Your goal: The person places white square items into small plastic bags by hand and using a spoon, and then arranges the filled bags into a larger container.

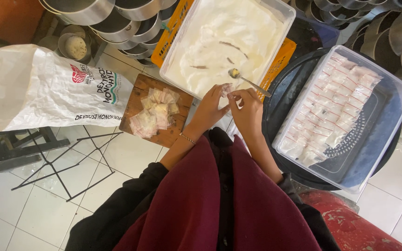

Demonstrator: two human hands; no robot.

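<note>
While our left hand and right hand pinch one small bag together, they hover just over the white tub's near edge.

A single head-worn camera looks almost straight down from close above the person's lap, taking in both hands at the picture's middle, the white tub ahead and the tiled floor below.
</note>
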